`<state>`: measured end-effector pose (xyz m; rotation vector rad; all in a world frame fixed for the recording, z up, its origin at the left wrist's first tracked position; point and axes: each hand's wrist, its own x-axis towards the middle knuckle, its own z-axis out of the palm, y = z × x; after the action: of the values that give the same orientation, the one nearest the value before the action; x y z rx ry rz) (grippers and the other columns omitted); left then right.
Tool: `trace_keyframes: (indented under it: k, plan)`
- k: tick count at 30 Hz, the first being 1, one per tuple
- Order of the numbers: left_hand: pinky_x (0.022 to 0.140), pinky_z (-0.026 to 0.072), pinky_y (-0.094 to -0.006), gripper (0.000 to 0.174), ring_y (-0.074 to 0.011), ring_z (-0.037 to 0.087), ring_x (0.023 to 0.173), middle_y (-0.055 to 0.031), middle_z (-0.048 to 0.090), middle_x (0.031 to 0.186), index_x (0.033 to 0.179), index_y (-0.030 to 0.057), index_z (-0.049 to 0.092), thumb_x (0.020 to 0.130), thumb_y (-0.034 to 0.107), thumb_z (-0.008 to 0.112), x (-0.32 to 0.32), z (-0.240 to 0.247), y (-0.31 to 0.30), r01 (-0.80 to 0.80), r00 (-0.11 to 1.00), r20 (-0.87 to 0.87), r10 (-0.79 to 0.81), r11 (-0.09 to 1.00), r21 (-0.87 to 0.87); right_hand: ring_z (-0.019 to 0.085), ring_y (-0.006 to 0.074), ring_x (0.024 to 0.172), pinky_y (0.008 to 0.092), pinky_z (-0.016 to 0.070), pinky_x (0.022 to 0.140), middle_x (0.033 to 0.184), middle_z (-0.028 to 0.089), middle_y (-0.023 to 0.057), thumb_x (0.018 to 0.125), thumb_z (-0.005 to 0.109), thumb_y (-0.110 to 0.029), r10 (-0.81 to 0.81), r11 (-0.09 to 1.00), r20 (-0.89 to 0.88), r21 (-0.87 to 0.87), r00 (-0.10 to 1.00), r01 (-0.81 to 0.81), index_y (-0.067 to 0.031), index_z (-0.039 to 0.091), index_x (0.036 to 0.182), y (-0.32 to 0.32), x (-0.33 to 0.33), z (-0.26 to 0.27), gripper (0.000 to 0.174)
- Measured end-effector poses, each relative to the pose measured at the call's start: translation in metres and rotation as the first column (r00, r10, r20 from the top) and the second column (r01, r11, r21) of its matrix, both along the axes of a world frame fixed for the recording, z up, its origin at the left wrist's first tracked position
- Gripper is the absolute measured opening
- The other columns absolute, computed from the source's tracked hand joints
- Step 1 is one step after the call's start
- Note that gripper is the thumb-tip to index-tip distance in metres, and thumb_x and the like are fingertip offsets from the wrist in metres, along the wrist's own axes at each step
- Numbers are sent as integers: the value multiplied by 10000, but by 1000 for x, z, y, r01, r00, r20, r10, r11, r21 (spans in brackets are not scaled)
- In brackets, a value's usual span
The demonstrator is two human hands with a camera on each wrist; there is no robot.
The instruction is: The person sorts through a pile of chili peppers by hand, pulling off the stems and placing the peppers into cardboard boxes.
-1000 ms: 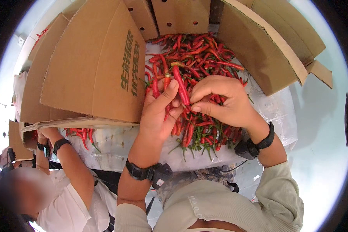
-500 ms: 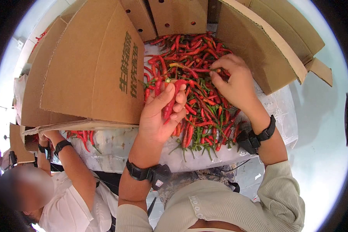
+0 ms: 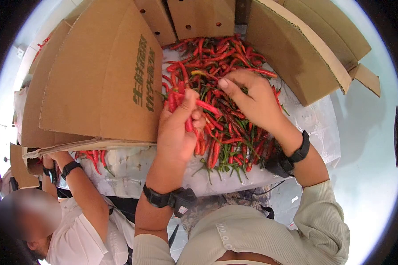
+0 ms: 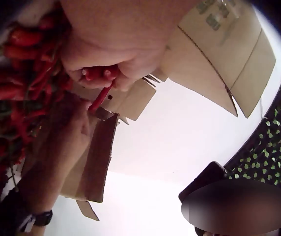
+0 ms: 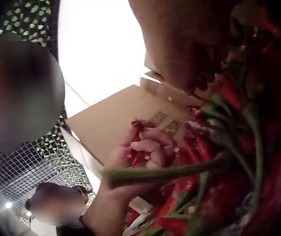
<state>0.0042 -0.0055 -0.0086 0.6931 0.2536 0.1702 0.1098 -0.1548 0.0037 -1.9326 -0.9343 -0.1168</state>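
In the head view, my left hand [image 3: 177,132] grips several red chilies, its fingers curled round them; one red chili [image 3: 208,106] sticks out to the right past the thumb. Pale cut ends of chilies [image 4: 95,73] show within its grip in the left wrist view. My right hand [image 3: 257,100] is over the chili pile [image 3: 221,143], up and right of the left hand, thumb and forefinger close together beside a yellow-and-red chili [image 3: 199,72]. Whether anything is between those fingertips cannot be told. A green stem [image 5: 165,172] crosses the right wrist view.
Cardboard boxes stand left [image 3: 97,84], behind [image 3: 201,20] and right [image 3: 296,53] of the pile. A pale cloth [image 3: 316,128] covers the table. Another person [image 3: 82,225] is at lower left, hands by a box, near more chilies [image 3: 94,159].
My right hand went up and right to the pile, then moved back left toward my left hand. The chili held upright in my left hand no longer shows so; one now points right.
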Motion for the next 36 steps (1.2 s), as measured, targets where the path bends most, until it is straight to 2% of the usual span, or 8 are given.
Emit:
trace_keyframes:
  k: [4,8,10,14,22,27,31,36]
  plan:
    - [512,374,-218,172,-72,490,670,16,531,771,932,116,537,868,256,613,6,-5,4,-48,998,47,52,996,-73,572,339,774,422,452,684,773,590,156,733,672,-233,-48,962,307,-242,950,127,-27,629,766,-1,21,-15,213]
    - [514,402,-222,202,-89,530,660,6,553,753,902,111,537,863,293,615,3,5,0,-13,999,-36,9,995,-95,578,313,744,393,464,676,779,584,153,748,657,-176,-66,986,354,-123,933,117,-35,609,805,1,23,-20,160]
    - [514,415,-217,194,-97,542,640,2,571,752,887,104,538,845,259,647,0,-1,8,102,994,40,-99,993,-60,574,234,689,336,463,639,760,585,110,795,638,-167,-88,990,25,117,996,84,-33,595,857,4,19,-17,153]
    - [513,431,-211,211,-82,531,598,-9,604,771,917,74,556,793,157,705,-1,5,-8,-98,995,17,98,945,312,526,77,628,224,433,574,742,570,9,873,596,-174,225,954,-478,287,849,-91,-25,569,941,-3,-11,15,166]
    - [540,440,-188,263,-71,541,615,-39,633,838,989,37,582,778,123,713,0,4,-14,-132,991,70,115,918,374,507,42,638,211,431,577,745,593,-14,829,657,-145,369,905,-425,368,827,-214,-10,613,888,-4,-25,6,154]
    - [544,441,-197,258,-78,539,607,-32,620,806,983,32,577,779,118,709,-1,4,-14,-160,983,146,114,921,356,528,70,622,249,427,554,708,602,30,808,671,-158,217,970,-433,199,875,-142,-22,625,860,-6,-28,7,153]
    - [537,435,-202,244,-81,531,595,-35,610,790,971,38,574,777,104,707,-3,3,-12,-82,995,76,57,916,392,558,191,615,309,434,556,683,578,81,771,679,-152,141,985,-6,100,990,-139,-40,614,831,-5,-29,6,142]
    - [503,411,-204,195,-82,514,590,-27,574,778,957,54,559,819,149,659,-5,3,-9,60,993,88,-76,983,172,551,298,674,374,440,591,706,572,104,738,668,-129,254,951,278,102,927,-291,-44,597,810,-6,-24,8,132]
